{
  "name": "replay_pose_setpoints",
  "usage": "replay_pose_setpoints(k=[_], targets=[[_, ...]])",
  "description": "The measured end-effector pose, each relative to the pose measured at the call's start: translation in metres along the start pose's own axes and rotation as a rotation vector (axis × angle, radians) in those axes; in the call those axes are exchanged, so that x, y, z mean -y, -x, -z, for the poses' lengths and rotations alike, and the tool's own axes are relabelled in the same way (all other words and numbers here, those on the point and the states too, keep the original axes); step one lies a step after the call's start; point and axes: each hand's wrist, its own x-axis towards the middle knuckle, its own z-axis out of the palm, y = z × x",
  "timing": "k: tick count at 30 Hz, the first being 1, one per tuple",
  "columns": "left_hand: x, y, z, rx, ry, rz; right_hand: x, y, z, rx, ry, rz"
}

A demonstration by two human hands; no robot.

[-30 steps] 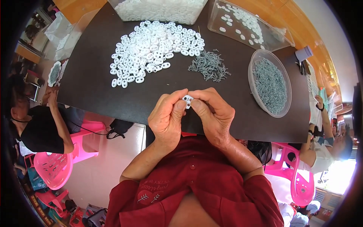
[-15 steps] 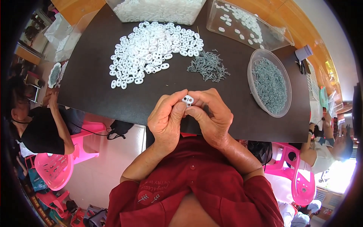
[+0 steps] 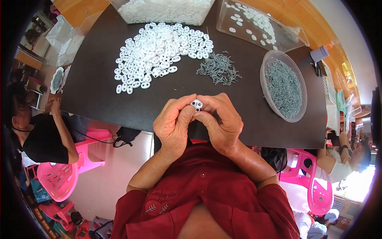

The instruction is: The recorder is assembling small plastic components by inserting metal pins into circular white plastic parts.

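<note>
Between my fingertips, above the table's near edge, is a small white plastic piece (image 3: 196, 104) with dark round holes. My left hand (image 3: 173, 125) pinches it from the left with thumb and forefinger. From the right, my right hand (image 3: 222, 123) grips the same piece, its thumb and forefinger pressed in. The fingers cover its sides, so I cannot tell whether it is one piece or two. Beyond my hands lies a heap of white oval two-holed pieces (image 3: 153, 55). A smaller pile of grey screws (image 3: 219, 69) lies to its right.
A round clear tub (image 3: 304, 99) of grey screws stands at the right. Behind are a clear bin (image 3: 167, 20) of white pieces and a tilted clear tray (image 3: 246, 40) with scattered ones. A purple cup (image 3: 319, 53) stands far right. Another person (image 3: 47, 135) sits at the left.
The white piece has turned slightly between my fingertips, and its holes look darker. Both hands keep their pinch almost in place. At the far right, another person's arm has shifted.
</note>
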Motion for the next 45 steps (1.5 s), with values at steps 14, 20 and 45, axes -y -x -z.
replay_pose_setpoints(k=[14,20,45], targets=[[0.001,0.001,-0.001,0.006,0.115,0.072,-0.005,0.000,-0.002,0.003,0.097,0.131],[0.002,0.002,-0.006,-0.031,0.140,0.087,-0.009,0.000,-0.004,-0.031,0.109,0.173],[-0.002,-0.002,0.003,0.080,0.349,0.213,-0.003,0.005,-0.004,-0.020,0.069,0.073]])
